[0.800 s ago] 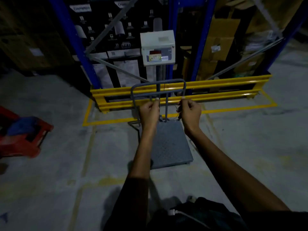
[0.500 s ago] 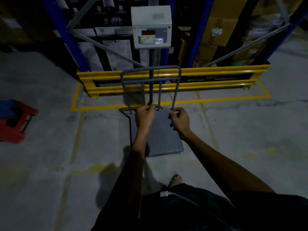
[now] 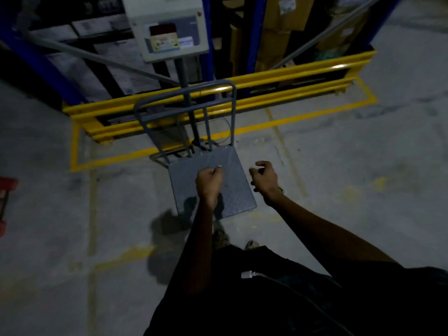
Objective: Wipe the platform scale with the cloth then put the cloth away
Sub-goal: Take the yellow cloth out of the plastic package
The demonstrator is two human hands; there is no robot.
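Yellow rail (image 3: pixel 278 76) behind platform scale (image 3: pixel 232 187) (both hands loosely curled above).

Both arms stretched forward, left hand (image 3: pixel 209 182) loosely fisted, right hand (image 3: pixel 263 178) half-curled, hands apart

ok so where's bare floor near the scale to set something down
Bare concrete lies right of the platform scale, between it and the yellow floor line. More lies left, toward the red stool. It is crowded behind the platform: the back rail, the display post and the yellow guard rail sit close together. The left hand is in front of the plate itself; the right hand is just off its right edge.
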